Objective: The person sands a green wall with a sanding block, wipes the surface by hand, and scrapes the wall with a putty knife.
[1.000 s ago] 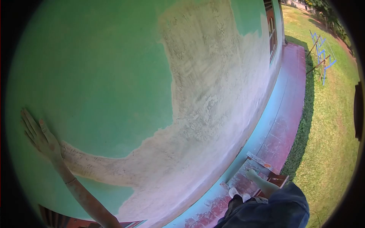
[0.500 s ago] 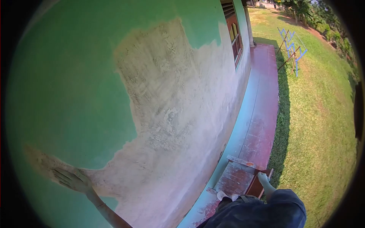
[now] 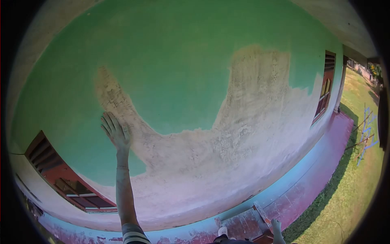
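My left hand (image 3: 116, 132) lies against the painted wall (image 3: 183, 81) with its fingers stretched out. It touches the edge between the green paint and a rough, bare grey patch (image 3: 115, 97). A bracelet circles that wrist. My right hand (image 3: 277, 227) hangs low near the bottom edge of the view, its fingers curled closed; whatever they may hold cannot be made out. Close to it is a worn wooden bench (image 3: 241, 223) spattered with white, below me, with part of a foot (image 3: 222, 231) showing at it.
A red-framed window (image 3: 67, 183) is at the lower left, and another window (image 3: 326, 87) at the right. A blue and red walkway (image 3: 302, 193) runs along the wall's foot. Beyond it are grass (image 3: 325, 219) and a blue rack (image 3: 367, 132).
My view has turned left and up, bringing the left window into sight. My left hand stays flat on the wall near the patch's edge. My right hand remains low and closed.
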The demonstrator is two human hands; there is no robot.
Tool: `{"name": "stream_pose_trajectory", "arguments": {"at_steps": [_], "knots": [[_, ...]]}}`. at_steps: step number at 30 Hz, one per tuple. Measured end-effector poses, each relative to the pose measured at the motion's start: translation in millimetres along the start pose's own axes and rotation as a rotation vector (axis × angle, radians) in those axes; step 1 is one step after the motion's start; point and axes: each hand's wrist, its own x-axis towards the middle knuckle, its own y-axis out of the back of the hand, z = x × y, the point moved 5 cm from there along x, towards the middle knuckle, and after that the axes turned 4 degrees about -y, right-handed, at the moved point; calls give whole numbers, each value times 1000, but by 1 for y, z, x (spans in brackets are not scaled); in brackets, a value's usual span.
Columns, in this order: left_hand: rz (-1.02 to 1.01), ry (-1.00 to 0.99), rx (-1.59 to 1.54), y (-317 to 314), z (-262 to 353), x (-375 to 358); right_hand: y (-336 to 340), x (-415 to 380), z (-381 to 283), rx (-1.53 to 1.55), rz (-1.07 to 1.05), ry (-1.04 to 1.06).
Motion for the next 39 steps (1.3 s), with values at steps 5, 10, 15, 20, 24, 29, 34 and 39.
{"name": "stream_pose_trajectory", "arguments": {"at_steps": [5,10,15,20,24,29,34,39], "knots": [[20,67,-11,11,-8,76,-100,13,-70,-71,-182,-61],[-51,-73,-3,19,21,120,-226,1,-108,-209,-428,-83],[-125,-74,-115,-3,38,48,-290,-27,-113,-297,-600,-110],[-226,-48,-123,-7,26,-15,-303,-41,-120,-296,-702,-87],[-299,0,-66,-10,16,-50,-321,-29,-153,-215,-750,64],[-264,120,-74,-11,5,-86,-422,-100,-292,-400,-699,490],[-336,376,8,-10,12,-125,-498,-184,-399,-566,-980,841],[-377,652,-433,15,89,-180,-559,-258,-465,-872,-1393,912]]}}
